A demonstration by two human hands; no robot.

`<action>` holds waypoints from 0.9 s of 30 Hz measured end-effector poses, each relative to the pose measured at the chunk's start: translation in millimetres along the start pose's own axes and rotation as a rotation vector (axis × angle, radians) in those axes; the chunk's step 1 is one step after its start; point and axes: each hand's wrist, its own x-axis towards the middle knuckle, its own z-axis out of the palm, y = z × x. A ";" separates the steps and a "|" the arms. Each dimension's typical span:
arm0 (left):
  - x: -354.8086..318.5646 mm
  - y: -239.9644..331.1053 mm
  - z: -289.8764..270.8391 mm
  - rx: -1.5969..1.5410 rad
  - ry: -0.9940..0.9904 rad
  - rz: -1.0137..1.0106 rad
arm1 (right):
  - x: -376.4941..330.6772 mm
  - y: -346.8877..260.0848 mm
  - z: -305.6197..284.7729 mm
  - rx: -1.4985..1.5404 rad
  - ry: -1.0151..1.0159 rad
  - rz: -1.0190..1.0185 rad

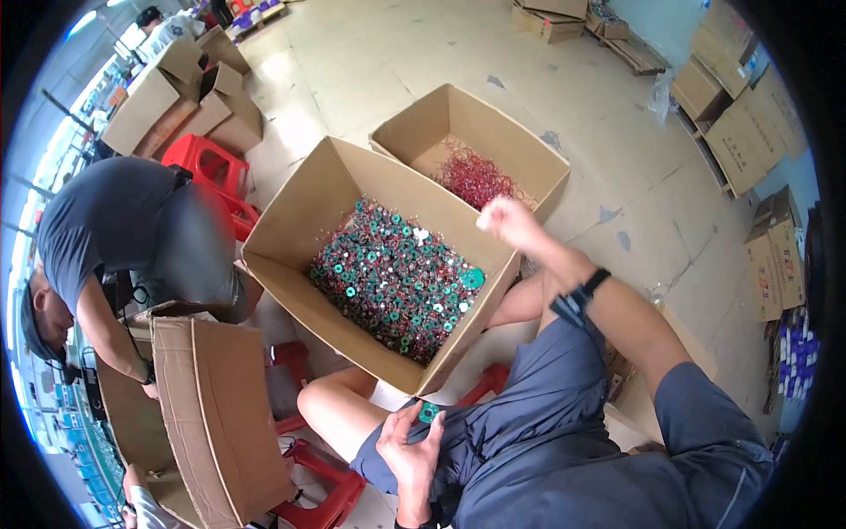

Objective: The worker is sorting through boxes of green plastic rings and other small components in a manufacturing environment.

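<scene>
My left hand (412,450) is just off the near corner of the big cardboard box (308,185), above my lap. Its thumb and fingers pinch a small green ring-shaped part (429,412). That box holds a heap of loose green ring parts mixed with fine reddish wires (388,282). My right hand (513,222) is raised beside the second cardboard box (432,115), over the gap between the two boxes. Its fingers are closed, and anything in them is too small to make out. In the second box lies a tangle of red wire pieces (476,176).
A co-worker (123,220) bends over another open cardboard box (211,423) at the left. Another person's arm (141,498) reaches in from the lower left. Red plastic stools (322,480) stand between the boxes. Stacked cartons (753,132) line the right wall.
</scene>
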 end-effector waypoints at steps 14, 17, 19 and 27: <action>-25.0 13.9 -102.2 0.172 0.298 -0.083 | -141.5 -9.1 189.5 -1.095 -1.073 -0.333; -44.5 6.6 -158.9 0.121 0.464 -0.197 | -149.3 22.2 216.5 -1.138 -0.832 -0.338; -37.3 18.8 -193.2 -0.116 0.514 -0.315 | -141.0 16.2 208.6 -1.104 -0.818 -0.366; 61.6 42.4 -397.8 -0.268 0.828 -0.262 | -150.2 39.5 205.4 -1.300 -0.834 -0.409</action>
